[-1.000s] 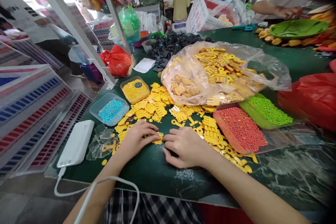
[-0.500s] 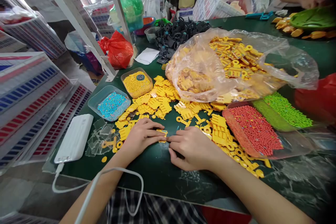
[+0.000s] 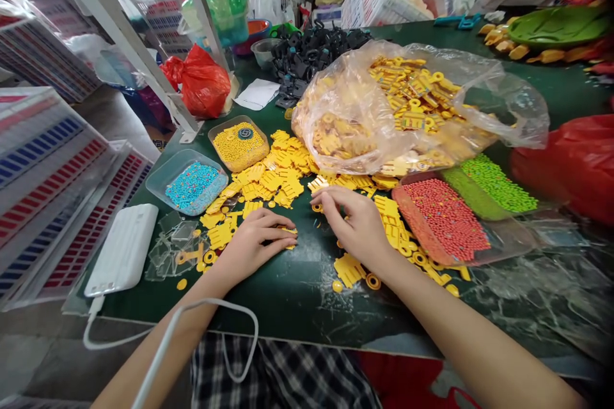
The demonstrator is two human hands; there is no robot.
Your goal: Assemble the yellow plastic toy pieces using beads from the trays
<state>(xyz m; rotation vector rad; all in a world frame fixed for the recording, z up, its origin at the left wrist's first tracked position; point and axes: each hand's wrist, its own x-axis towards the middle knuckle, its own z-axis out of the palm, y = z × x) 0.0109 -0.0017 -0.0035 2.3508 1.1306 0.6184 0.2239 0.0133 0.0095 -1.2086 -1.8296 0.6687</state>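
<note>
Near the middle of the green table, my left hand (image 3: 256, 241) is closed on a small flat yellow plastic piece (image 3: 292, 238), mostly hidden by its fingers. My right hand (image 3: 355, 222) reaches over the near edge of the yellow pile, its fingertips drawn together just above a yellow ring-ended piece (image 3: 317, 208). Whether the fingertips grip anything is not clear. Flat ridged yellow pieces (image 3: 283, 179) lie heaped beyond both hands. Beside the right wrist rest a loose ridged yellow plate (image 3: 349, 270) and a yellow ring (image 3: 373, 281).
Trays of yellow beads (image 3: 237, 147) and blue beads (image 3: 192, 185) stand left; red beads (image 3: 444, 217) and green beads (image 3: 499, 185) right. Behind is a plastic bag (image 3: 336, 108) of yellow pieces. A white power bank (image 3: 122, 249) trails a cable across my left forearm. Another person's arm shows at top right.
My right hand has left the small yellow piece and moved away from me toward the pile. My left hand stays on that piece. The whole view has shifted slightly.
</note>
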